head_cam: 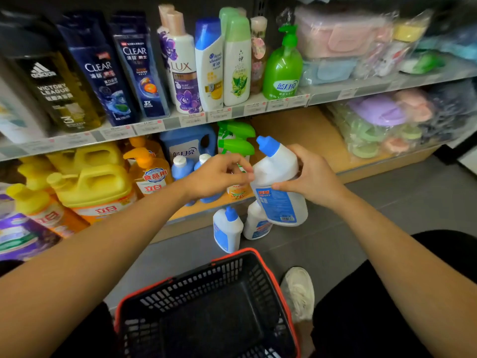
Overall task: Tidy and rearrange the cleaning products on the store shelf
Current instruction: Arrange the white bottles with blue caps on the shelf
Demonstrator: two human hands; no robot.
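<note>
1. Nearest the person, a black shopping basket [268,273] with a red rim sits on the grey floor [387,192] between the knees. No contents are visible in it. A pale shoe [298,293] is just beside its right wall.
2. Beyond the basket, two floor bottles [227,232], white with blue caps and blue labels, stand upright on the floor against the foot of the lower shelf [304,130]. They are side by side and close to touching.
3. Above them, the white bottle [280,192] is held in the air in front of the lower shelf. It is tilted, with its angled blue cap up and to the left.
4. The right hand [313,178] grips this bottle at the waist, with the thumb across the front above the label and the fingers wrapped behind.
5. The left hand [216,175] has its fingers curled, and the tips meet the bottle's left shoulder. Whether they pinch it or only touch it cannot be told.
6. On the lower shelf behind the left hand stand small blue bottles [180,166], green spray bottles [236,140] and a blue jug [188,143]. Further left are an orange pump bottle [148,171] and yellow jugs [98,182]. The shelf board to the right of the sprays is bare wood.
7. The upper shelf [232,112] carries shampoo bottles [134,71] in a row and a green pump bottle [282,68]. Wrapped plastic boxes [335,40] are at the right.
</note>
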